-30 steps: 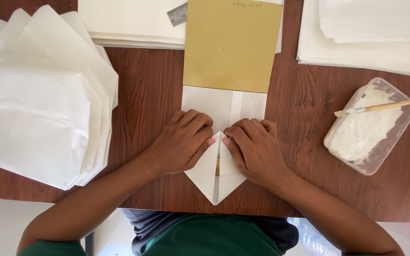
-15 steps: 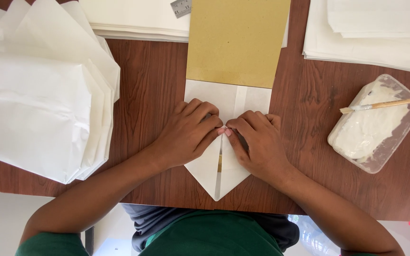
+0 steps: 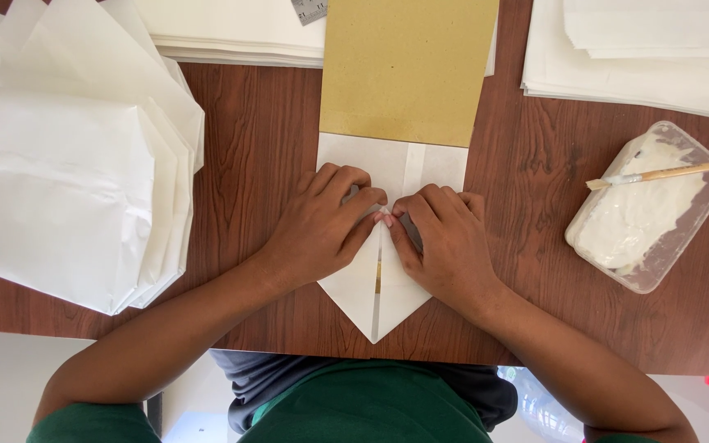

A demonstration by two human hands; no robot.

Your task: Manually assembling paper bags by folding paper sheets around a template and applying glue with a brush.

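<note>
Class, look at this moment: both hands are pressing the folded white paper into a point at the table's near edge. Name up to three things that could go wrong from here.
1. The left hand and right hand press separate flaps of the folded white paper; uneven pressure could skew the point.
2. The point lies close to the table edge, so it might slide off.
3. The brush rests across the open paste tub rim; a right elbow nudge could tip it.

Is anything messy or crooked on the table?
Mostly tidy. The brush rests across the tub of white paste, handle poking past its rim. The pile of folded white paper is fanned unevenly and overhangs the table edge.
</note>
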